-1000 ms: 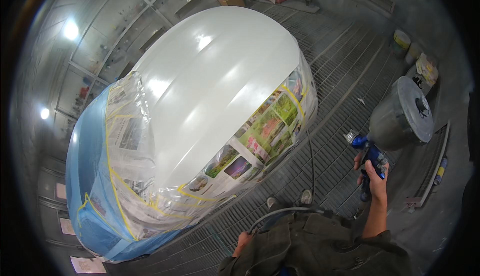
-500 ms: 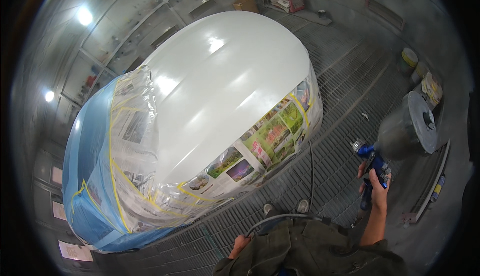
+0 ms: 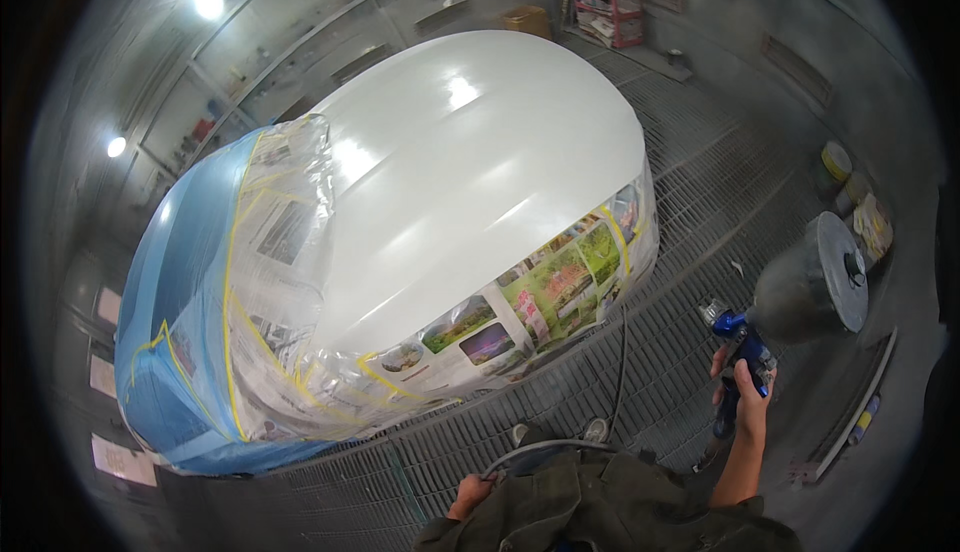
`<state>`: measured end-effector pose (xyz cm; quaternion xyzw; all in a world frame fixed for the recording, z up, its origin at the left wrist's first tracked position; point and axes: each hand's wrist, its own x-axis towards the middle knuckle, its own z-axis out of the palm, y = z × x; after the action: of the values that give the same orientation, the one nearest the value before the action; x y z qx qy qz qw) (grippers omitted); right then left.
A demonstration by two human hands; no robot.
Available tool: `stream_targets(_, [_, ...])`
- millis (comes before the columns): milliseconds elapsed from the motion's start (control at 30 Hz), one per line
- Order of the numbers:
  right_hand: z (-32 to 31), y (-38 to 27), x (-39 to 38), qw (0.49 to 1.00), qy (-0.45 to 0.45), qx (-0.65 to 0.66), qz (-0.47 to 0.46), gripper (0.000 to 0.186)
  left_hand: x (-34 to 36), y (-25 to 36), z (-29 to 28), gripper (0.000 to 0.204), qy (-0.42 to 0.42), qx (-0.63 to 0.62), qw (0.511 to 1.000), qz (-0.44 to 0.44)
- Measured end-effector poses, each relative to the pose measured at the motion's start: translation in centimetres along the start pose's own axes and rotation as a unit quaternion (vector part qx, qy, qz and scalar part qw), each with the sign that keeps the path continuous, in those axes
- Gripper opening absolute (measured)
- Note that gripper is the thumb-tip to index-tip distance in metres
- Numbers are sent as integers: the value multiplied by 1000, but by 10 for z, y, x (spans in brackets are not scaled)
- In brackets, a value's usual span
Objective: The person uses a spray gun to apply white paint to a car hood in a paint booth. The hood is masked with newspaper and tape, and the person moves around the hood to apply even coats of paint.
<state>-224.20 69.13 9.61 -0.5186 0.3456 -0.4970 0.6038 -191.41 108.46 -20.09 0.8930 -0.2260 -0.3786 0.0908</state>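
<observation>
Spray gun (image 3: 741,338), blue, clasped in right grip (image 3: 750,404); left grip (image 3: 470,495) wrapped round hose (image 3: 540,445); masked car (image 3: 470,192) ahead.

The hood (image 3: 490,172) is in front of me, a bit to the left. A plastic sheet (image 3: 185,252) is left of the hood. Paper (image 3: 560,287) runs along the hood's near side. The spray gun (image 3: 745,337) is in my right hand (image 3: 748,397), to the right of the paper, with its cup (image 3: 800,297) on its right. The hose (image 3: 545,446) is in my left hand (image 3: 470,494). Behind the hood are a box (image 3: 526,20) and, right of that, a shelf (image 3: 627,29).
</observation>
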Motion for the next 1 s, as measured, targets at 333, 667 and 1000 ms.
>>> stream_targets(333, [37, 4, -3, 999, -20, -21, -23, 44, -8, -35, 15, 63, -1, -69, 996, -64])
stream_targets(667, [102, 10, -19, 997, -67, 2, -34, 37, -33, -86, 7, 53, 12, -141, 985, -100])
stream_targets(1000, [153, 15, -46, 989, -145, -25, -33, 40, -42, -135, 34, 51, 29, -164, 979, -114])
